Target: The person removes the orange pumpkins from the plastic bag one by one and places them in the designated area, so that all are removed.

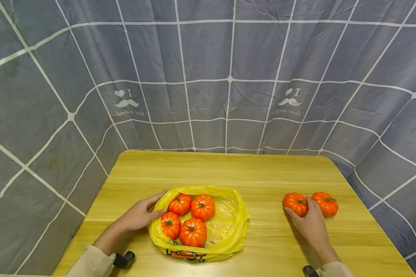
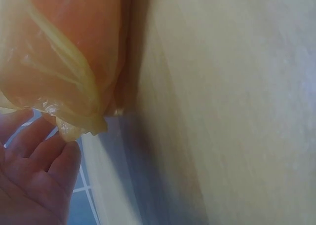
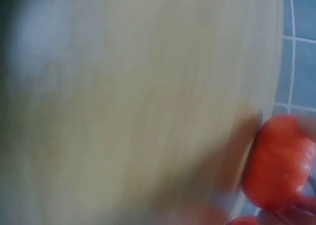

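Observation:
A yellow plastic bag (image 1: 225, 252) lies with its mouth spread upward at the front middle of the table. Inside, toward its left, sit several small orange pumpkins (image 1: 202, 207) with green stems. My left hand (image 1: 140, 213) holds the bag's left rim between thumb and fingers; the left wrist view shows fingertips at the thin plastic (image 2: 64, 87). On the right, my right hand (image 1: 310, 225) grips a small pumpkin (image 1: 294, 204), thumb on its near side and fingers on its right. Another pumpkin (image 1: 326, 204) sits just right of those fingers. The right wrist view shows the gripped pumpkin (image 3: 279, 163) partly covered by fingers.
The wooden table (image 1: 228, 167) has rounded far corners. A grey curtain (image 1: 208, 100) with white grid lines hangs behind it and along both sides. A black wrist strap piece (image 1: 124, 260) shows by the left sleeve (image 1: 91, 263).

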The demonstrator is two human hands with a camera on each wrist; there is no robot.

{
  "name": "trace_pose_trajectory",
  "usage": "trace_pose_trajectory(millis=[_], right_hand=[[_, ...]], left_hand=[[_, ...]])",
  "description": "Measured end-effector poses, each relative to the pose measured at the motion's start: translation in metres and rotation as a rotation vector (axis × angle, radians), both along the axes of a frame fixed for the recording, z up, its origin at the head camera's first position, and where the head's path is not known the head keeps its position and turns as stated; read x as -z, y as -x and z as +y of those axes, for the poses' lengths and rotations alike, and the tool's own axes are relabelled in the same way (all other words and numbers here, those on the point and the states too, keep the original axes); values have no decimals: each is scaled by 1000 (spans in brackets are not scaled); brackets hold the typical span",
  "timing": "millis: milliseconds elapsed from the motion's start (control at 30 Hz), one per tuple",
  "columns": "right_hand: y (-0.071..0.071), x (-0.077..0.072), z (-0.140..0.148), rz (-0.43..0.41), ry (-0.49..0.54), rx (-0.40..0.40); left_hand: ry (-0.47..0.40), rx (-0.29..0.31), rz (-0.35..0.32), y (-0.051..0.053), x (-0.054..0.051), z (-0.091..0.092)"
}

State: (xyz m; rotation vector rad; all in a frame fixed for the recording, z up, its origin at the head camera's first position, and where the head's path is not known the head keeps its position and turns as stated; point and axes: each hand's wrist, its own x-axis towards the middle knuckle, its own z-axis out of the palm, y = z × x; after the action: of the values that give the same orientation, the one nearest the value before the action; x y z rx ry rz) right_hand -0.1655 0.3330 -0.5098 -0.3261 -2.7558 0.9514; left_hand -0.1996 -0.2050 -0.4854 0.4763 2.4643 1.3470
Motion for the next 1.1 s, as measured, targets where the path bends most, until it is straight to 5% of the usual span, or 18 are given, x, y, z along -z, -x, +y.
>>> trace_pose_trajectory(millis=[200, 433, 700, 1100], right_hand=[[-1, -3, -2, 24, 17, 13], [-3, -15, -17, 225, 96, 36], [-7, -34, -59, 202, 157, -145], [-6, -33, -114, 85, 353, -456]], left_hand=[[-1, -7, 6, 0, 0, 0], [-13, 16, 12, 1, 1, 1], [-56, 27, -9, 1, 2, 1], [-36, 56, 24, 1, 0, 2]])
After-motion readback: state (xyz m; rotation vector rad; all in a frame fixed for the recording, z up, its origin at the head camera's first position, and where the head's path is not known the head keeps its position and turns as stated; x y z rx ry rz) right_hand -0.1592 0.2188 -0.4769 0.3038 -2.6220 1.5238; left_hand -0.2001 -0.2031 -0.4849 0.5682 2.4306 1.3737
